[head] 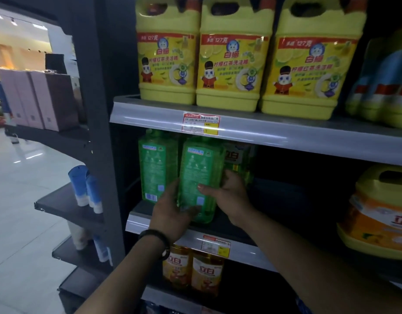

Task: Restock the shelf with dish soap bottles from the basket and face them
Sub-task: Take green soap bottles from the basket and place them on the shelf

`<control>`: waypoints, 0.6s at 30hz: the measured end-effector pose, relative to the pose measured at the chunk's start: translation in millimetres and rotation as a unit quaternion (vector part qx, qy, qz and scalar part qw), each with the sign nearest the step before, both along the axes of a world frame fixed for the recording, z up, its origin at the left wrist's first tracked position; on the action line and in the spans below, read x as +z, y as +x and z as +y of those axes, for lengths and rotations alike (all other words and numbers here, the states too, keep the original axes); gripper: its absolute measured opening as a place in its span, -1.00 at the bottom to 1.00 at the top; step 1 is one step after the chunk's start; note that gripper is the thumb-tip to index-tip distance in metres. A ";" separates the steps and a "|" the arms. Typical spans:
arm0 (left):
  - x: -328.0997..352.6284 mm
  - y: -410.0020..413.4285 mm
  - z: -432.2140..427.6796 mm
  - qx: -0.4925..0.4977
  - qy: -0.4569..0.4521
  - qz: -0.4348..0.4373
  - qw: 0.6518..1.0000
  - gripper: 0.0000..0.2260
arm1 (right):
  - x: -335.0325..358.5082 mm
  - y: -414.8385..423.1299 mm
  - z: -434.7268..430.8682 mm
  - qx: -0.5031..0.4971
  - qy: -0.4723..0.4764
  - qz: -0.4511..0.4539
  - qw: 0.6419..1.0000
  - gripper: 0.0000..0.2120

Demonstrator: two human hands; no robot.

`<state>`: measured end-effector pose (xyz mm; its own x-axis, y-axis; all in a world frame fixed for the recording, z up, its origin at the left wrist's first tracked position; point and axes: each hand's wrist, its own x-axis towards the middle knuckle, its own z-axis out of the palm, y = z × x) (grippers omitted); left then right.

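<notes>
Two hands clasped around one green dish soap bottle [198, 175], upright at the front of the middle shelf [243, 247], back label facing out. Left hand [172, 214] wrapped low around its left side, thumb across the front near the base; right hand [228, 196] curled round the right side, thumb laid over the label. Base down at the shelf's front lip, whether resting or just lifted not clear. Just beside on the left, a second green bottle [155, 164], also back label out. Behind on the right, a third bottle [238, 160] showing its front label. Dark bracelet [158, 237] on the left wrist. Above, three yellow jugs [231, 60] in a row on the upper shelf [286, 132]. Below, two orange bottles [206, 275]. Far right, an orange and yellow tub [376, 214]. On the side rack [66, 207] to the left, blue tubes [84, 186].
</notes>
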<state>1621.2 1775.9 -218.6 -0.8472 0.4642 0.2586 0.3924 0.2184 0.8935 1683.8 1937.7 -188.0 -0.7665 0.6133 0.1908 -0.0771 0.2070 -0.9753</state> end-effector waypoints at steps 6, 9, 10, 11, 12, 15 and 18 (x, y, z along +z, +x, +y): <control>-20.8 -13.4 10.1 0.030 -0.053 0.056 0.997 -0.16 | -22.2 -20.4 10.6 0.013 0.101 0.006 0.995 -0.34; -25.5 -17.8 11.5 0.049 -0.030 0.063 0.996 -0.26 | -21.9 -26.2 13.2 -0.008 0.141 -0.007 0.990 -0.26; -24.8 -17.5 12.2 0.047 -0.032 0.067 0.996 -0.26 | -19.4 -27.9 12.6 -0.020 0.154 -0.014 0.988 -0.30; -24.9 -18.4 13.0 0.043 -0.038 0.071 0.996 -0.26 | -19.5 -30.5 13.5 -0.028 0.168 -0.021 0.985 -0.35; -23.9 -18.1 13.6 0.039 -0.042 0.077 0.995 -0.25 | -18.4 -31.6 12.7 -0.034 0.177 -0.031 0.983 -0.37; -17.9 -14.2 11.6 0.028 -0.043 0.083 0.995 -0.30 | -20.6 -32.5 9.2 -0.054 0.206 -0.073 0.974 -0.30; -13.3 -4.4 1.4 0.022 -0.027 0.056 0.998 -0.35 | -15.4 -14.0 -0.9 -0.062 0.199 -0.097 0.973 -0.47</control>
